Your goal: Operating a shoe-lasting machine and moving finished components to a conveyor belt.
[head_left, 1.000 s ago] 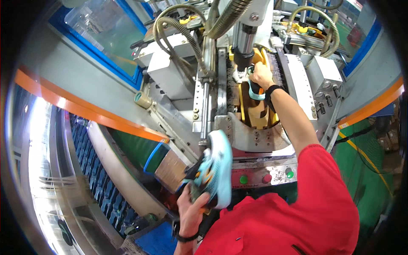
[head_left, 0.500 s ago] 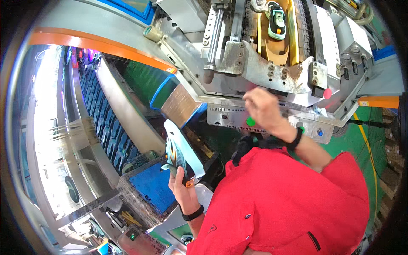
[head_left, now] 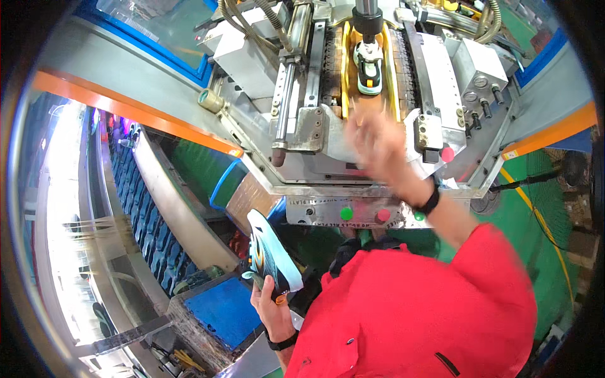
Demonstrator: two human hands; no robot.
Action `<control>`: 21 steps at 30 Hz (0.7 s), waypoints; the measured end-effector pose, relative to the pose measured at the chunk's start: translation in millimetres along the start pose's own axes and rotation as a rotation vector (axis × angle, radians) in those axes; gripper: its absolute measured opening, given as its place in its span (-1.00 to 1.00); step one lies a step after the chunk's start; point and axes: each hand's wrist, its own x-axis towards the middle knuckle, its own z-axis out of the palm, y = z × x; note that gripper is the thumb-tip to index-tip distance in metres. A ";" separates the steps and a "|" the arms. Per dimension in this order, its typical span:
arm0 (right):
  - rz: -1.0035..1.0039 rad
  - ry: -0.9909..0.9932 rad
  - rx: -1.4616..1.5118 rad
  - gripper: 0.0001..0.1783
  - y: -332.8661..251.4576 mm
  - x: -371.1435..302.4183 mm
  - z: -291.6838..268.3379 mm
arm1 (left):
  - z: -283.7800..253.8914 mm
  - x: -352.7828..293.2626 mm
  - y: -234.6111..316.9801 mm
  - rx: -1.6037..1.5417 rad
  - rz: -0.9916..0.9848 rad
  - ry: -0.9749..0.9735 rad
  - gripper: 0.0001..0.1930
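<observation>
My left hand [head_left: 272, 310] is closed around the heel end of a light-blue and black sneaker [head_left: 274, 255] with orange accents, its pale sole facing right. My right hand [head_left: 380, 146] is smeared by motion above the front of the machine, so its fingers cannot be made out. Just beyond that hand, a second sneaker [head_left: 369, 70] sits on the brown bed [head_left: 370, 104] of the press, between two yellow side pads [head_left: 346, 66]. A dark vertical ram [head_left: 367, 22] stands over that sneaker and hides part of it.
The machine's front panel [head_left: 328, 213] carries green and red buttons. Left of me are a blue-topped stand [head_left: 217, 309], a cardboard-coloured bin [head_left: 251, 200] and a conveyor with a dark blue ridged belt [head_left: 144, 211]. Gauges and knobs [head_left: 482, 94] sit at the machine's right.
My right hand has moved from the button panel forward toward the press bed. The view has shifted, so more of the machine and its ram shows. My left hand still holds its sneaker.
</observation>
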 end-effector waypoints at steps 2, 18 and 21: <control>-0.281 0.478 -0.378 -0.83 -55.8 131.5 -49.7 | -6.0 1.5 -2.3 -0.005 0.006 0.016 -0.67; 0.028 -0.079 0.177 -0.50 56.5 413.4 -95.6 | -21.5 -52.4 -36.1 -0.104 0.091 0.049 -0.66; 0.066 -0.164 0.071 -0.52 63.8 377.6 -32.3 | -54.3 -64.6 -43.9 -0.049 0.067 0.249 -0.64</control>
